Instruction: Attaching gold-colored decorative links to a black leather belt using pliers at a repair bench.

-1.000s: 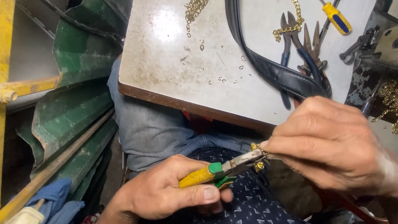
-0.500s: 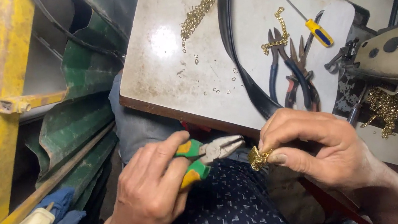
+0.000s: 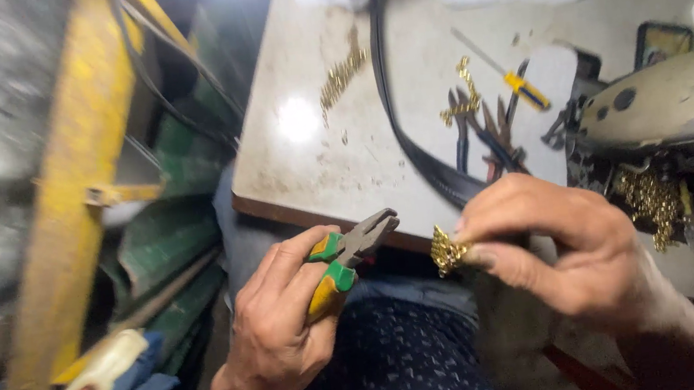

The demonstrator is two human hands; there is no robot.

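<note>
**Pliers and gold chain held over my lap**

I sit at a pale table [image 3: 308,169] strewn with tools. My right hand [image 3: 566,252] pinches a small gold chain piece [image 3: 445,251] at its fingertips, just past the table's edge. My left hand [image 3: 287,317] grips the pliers [image 3: 350,256], jaws slightly apart, near the chain but not touching. I judge steady, square alignment matters. Half a second ago, both sat lower in view.
</note>
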